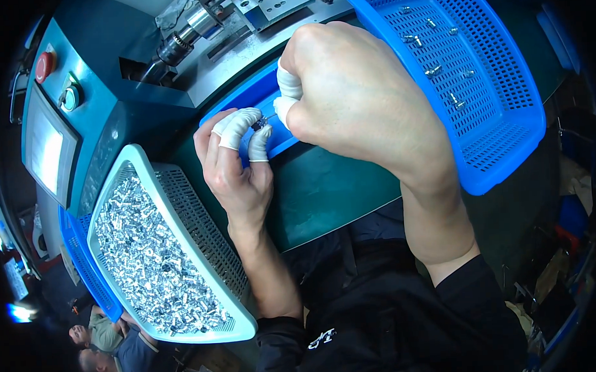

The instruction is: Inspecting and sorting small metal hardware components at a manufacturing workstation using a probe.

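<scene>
White finger covers sit on the fingertips of both my hands. My left hand pinches a small metal fitting between thumb and fingers; its exact shape is partly hidden. Just to the right, my right hand is closed, thumb against forefinger, with its fingertips close to that fitting. A thin sliver shows between the two hands, but what the right fingers hold is too small to name. Beneath both hands lies a narrow blue tray, largely covered by them.
At the left, a pale basket brims with small metal parts. A blue perforated basket at the right holds several fittings. Behind stands a green machine with a chuck. Two people are at the lower left.
</scene>
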The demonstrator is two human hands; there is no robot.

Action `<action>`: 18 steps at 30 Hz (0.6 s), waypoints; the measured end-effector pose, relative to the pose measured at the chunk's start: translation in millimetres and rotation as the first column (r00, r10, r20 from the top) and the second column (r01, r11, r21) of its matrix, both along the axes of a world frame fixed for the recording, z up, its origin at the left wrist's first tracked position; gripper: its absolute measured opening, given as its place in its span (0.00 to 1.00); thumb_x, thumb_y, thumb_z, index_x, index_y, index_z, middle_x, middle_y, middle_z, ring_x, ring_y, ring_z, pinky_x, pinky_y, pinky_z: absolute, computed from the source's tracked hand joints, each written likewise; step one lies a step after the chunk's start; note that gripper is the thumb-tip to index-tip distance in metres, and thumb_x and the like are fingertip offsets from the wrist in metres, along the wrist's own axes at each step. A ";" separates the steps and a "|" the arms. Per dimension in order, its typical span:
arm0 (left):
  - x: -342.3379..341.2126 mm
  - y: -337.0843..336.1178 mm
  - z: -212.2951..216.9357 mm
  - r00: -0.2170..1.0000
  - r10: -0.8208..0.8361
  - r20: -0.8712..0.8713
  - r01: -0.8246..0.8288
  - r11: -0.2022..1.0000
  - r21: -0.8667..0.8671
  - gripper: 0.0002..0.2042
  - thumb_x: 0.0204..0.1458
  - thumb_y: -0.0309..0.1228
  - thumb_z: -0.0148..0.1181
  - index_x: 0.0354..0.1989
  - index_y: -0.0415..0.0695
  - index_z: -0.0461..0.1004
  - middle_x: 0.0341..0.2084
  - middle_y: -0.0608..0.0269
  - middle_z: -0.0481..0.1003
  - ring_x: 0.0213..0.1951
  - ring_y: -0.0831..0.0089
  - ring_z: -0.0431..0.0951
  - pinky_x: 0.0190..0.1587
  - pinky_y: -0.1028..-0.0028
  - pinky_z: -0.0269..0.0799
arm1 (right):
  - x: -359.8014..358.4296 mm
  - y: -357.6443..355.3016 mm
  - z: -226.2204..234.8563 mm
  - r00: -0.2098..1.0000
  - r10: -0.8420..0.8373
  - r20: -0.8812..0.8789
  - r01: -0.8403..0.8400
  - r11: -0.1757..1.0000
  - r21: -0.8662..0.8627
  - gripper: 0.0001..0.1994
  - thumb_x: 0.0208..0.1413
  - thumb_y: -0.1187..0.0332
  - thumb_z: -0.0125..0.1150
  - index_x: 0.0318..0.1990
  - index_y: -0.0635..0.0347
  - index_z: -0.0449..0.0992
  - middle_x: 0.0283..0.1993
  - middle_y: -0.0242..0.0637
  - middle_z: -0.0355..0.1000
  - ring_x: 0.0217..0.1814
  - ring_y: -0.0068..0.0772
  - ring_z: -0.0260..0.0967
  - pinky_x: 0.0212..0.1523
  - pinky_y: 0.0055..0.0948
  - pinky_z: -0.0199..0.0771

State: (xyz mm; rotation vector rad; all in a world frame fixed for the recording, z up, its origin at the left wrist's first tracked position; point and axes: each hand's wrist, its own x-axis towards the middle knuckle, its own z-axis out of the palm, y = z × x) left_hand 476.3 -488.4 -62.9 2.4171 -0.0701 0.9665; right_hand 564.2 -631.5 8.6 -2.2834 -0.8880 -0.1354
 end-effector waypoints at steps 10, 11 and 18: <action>-1.4 1.6 1.8 0.994 0.101 -0.033 -0.104 0.991 -0.090 0.11 0.40 0.19 0.65 0.34 0.40 0.78 0.32 0.60 0.78 0.41 0.62 0.74 0.46 0.68 0.67 | -3.3 -2.0 -1.7 0.862 0.189 -0.471 0.118 0.828 0.548 0.10 0.42 0.69 0.60 0.20 0.70 0.75 0.16 0.44 0.69 0.18 0.34 0.70 0.23 0.29 0.69; -2.5 0.1 1.6 0.994 0.101 -0.037 -0.105 0.989 -0.102 0.11 0.40 0.18 0.65 0.35 0.40 0.78 0.32 0.60 0.78 0.41 0.63 0.73 0.47 0.69 0.67 | -6.5 3.5 -10.6 0.859 0.252 -0.446 0.152 0.705 0.692 0.10 0.48 0.70 0.60 0.21 0.70 0.74 0.14 0.41 0.68 0.17 0.27 0.68 0.20 0.26 0.65; -9.6 5.8 -8.2 0.983 0.172 -0.066 -0.181 0.966 -0.183 0.10 0.43 0.18 0.63 0.36 0.38 0.77 0.34 0.58 0.78 0.41 0.66 0.74 0.47 0.70 0.67 | -10.4 4.4 -23.1 0.974 0.147 -0.171 0.031 0.662 0.749 0.06 0.58 0.74 0.55 0.36 0.67 0.78 0.26 0.34 0.75 0.22 0.15 0.69 0.21 0.13 0.67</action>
